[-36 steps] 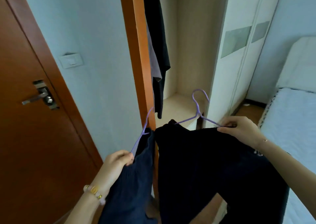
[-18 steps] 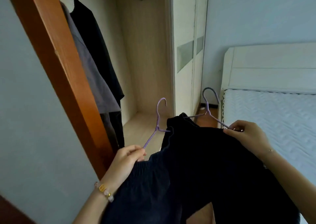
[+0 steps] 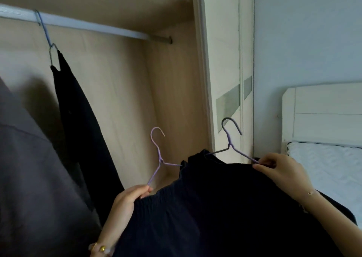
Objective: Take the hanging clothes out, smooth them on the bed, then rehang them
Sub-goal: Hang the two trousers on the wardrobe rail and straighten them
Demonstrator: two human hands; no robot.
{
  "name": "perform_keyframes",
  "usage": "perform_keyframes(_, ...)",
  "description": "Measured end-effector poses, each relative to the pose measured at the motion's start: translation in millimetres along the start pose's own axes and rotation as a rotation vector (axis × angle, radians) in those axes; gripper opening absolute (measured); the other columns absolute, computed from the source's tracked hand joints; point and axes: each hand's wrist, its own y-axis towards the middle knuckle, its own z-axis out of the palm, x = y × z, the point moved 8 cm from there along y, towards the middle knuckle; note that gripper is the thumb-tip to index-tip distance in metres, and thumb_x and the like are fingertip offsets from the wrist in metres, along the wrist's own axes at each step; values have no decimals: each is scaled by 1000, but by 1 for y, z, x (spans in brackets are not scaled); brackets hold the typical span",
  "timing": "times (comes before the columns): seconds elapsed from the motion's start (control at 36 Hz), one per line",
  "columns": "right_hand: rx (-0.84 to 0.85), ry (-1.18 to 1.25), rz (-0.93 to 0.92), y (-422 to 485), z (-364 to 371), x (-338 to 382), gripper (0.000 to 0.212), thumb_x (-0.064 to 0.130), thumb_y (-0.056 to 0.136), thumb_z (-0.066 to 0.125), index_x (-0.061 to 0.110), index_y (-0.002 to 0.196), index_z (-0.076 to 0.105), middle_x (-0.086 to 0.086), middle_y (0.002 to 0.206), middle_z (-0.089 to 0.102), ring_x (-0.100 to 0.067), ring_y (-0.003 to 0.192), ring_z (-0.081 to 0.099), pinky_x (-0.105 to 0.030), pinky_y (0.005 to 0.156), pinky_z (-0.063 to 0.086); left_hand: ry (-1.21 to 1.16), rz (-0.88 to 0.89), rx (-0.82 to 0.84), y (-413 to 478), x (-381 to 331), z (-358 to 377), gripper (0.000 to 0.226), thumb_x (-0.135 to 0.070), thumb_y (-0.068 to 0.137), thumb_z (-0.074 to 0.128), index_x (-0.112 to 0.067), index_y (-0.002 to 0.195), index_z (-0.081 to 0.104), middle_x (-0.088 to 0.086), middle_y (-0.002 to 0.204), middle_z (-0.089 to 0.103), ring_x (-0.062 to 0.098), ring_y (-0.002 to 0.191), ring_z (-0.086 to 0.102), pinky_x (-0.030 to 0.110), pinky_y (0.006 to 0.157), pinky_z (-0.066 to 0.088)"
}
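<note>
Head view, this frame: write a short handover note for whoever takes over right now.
Left hand grips a purple hanger by its shoulder; right hand pinches the second purple hanger. Both carry dark clothes, held before the open wardrobe, hooks off the rail. A black garment hangs on the rail; the bed lies to the right. Whether these were smoothed cannot be told. Left: hook both on the rail, if smoothed.
</note>
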Motion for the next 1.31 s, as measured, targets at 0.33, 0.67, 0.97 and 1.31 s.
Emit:
perform_keyframes(0.33,161,-75,-186,125,92,85,13,47,87,56,34,87,59,16,85,63,-7,79,58,-25,66,48,-9,126,-363,85,-44,-22,29,-1,91,51,-1,63,61,14,68,57,26,70,51,34,69,39)
perform_keyframes(0.67,137,30,-528,221,165,229,20,50,85,55,31,87,59,14,89,64,-15,94,60,-28,68,38,18,252,-673,151,-92,-94,19,-3,91,51,-5,78,64,11,79,60,22,73,54,25,62,43)
perform_keyframes(0.97,169,198,-714,295,196,329,19,48,89,52,32,92,62,9,92,66,-11,75,55,-19,53,36,74,310,-909,162,-149,-133,19,-8,93,51,-10,77,62,11,85,60,21,78,55,25,62,41)
perform_keyframes(1.31,130,362,-652,381,195,360,18,46,85,57,31,87,66,0,88,63,-29,92,62,-28,66,39,148,317,-985,193,-227,-144,26,-3,91,52,-5,67,61,8,67,56,14,54,56,6,34,37)
